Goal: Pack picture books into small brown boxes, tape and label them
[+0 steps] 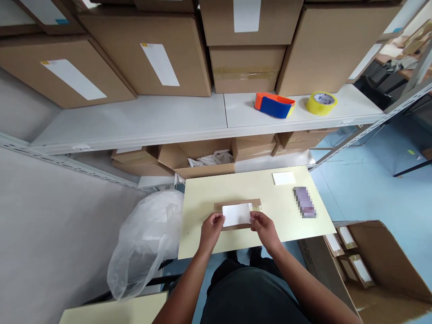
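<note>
Between my hands a blank-looking white label (236, 214) is held by its two ends, over a small brown cardboard box (219, 206). My left hand (212, 227) pinches the label's left end, thumb and fingers together. At the right end my right hand (263, 225) pinches it the same way, close to a strip of clear tape (257, 207) on the box. The label covers most of the box's top; whether it touches the cardboard I cannot tell. Box and hands are over a pale yellow table (202, 191).
A white card or label stack (284, 178) and a pixelated purple item (304, 202) lie on the table's right. Yellow tape (321, 103) sits on the shelf (151, 118). A large carton (381, 261) with several labelled boxes stands lower right, a plastic bag (148, 238) left.
</note>
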Tool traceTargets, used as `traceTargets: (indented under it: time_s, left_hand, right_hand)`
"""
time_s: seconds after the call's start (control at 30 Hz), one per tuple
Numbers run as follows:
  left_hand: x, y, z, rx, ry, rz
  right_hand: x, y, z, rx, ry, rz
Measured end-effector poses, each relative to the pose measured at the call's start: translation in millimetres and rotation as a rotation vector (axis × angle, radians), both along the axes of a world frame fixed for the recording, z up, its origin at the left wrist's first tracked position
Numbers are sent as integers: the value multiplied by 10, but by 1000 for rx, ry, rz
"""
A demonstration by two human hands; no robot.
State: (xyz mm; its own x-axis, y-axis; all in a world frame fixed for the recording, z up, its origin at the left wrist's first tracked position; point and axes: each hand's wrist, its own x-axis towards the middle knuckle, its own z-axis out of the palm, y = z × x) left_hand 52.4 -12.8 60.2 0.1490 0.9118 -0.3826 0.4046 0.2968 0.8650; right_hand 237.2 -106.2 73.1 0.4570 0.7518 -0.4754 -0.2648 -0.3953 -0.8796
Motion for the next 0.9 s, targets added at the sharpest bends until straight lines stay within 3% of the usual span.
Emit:
traceTargets:
  time_s: [0.53,0.9]
  left_hand:
    - [1,56,-62,-45,-13,-10]
    - [-18,56,-75,3,102,-93]
  right_hand:
    - [-3,7,-105,-1,0,-21]
    - [8,-32,-251,-21,-88,35]
